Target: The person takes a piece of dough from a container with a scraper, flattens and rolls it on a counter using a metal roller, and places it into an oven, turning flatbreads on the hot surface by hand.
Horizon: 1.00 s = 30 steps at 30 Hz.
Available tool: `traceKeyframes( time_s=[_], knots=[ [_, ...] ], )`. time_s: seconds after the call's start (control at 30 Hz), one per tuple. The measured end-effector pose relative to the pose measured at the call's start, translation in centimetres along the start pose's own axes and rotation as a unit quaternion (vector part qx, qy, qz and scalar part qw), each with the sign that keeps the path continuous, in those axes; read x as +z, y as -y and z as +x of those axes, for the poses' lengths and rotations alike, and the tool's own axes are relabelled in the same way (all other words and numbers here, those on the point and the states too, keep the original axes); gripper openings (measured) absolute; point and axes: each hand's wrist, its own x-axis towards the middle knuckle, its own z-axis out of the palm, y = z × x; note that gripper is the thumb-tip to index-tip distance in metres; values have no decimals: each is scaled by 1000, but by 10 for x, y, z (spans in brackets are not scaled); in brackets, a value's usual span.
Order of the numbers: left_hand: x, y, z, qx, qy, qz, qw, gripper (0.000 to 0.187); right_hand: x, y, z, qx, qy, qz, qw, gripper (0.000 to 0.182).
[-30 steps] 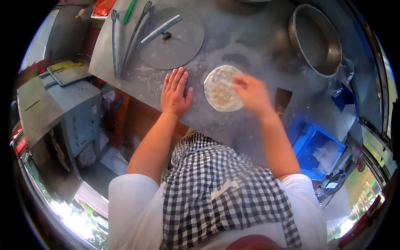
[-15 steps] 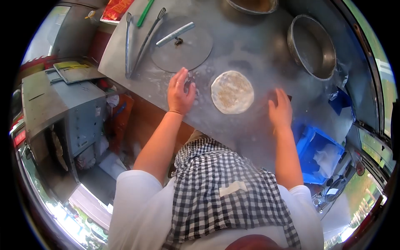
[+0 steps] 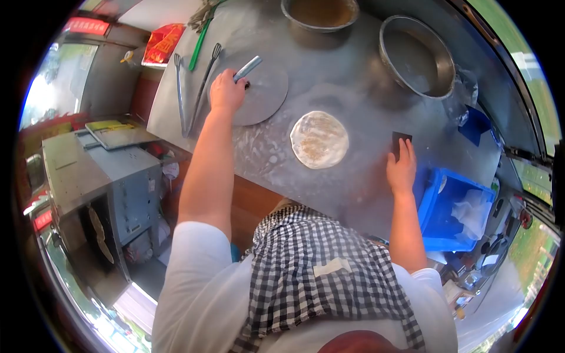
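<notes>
A flat round of filled dough (image 3: 319, 139) lies on the floured metal counter (image 3: 353, 88). My left hand (image 3: 226, 91) reaches to the far left and grips the handle (image 3: 248, 67) of a round flat metal lid (image 3: 262, 88). My right hand (image 3: 401, 167) rests on the counter to the right of the dough, its fingertips on a small dark scraper (image 3: 401, 143). The dough lies between the two hands, untouched.
Metal tongs (image 3: 191, 88) and a green tool (image 3: 199, 36) lie left of the lid. Two metal bowls (image 3: 418, 56) (image 3: 321, 15) stand at the back. A blue bin (image 3: 456, 209) sits at the right, a grey cabinet (image 3: 100, 170) at the left below the counter.
My left hand left the counter beside the dough and took the lid's handle. My right hand came off the dough and moved right onto the scraper.
</notes>
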Motion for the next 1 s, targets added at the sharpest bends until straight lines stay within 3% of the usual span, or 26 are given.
traceKeyframes(
  time_s=[0.13,0.3,0.47,0.67,0.8,0.9,1.0],
  knots=[
    [-23,-42,-37,68,-79,-45,993,28,0,-4,-10,17,-37,63,997,53],
    [-38,-100,-100,159,-43,-131,978,20,-4,12,-5,8,-69,124,990,51],
    [5,-125,-152,229,15,-156,961,22,2,22,7,-39,-89,117,988,51],
    [46,-127,-194,239,72,-144,958,24,-2,38,5,-54,-71,153,984,51],
    [38,-124,-191,238,101,-119,959,27,15,43,4,-105,-65,162,979,52],
    [21,-119,-181,230,69,-140,961,28,21,63,1,-142,-38,152,977,52],
    [42,-90,-168,200,34,-282,938,30,29,83,6,-192,-12,112,975,52]
  ],
)
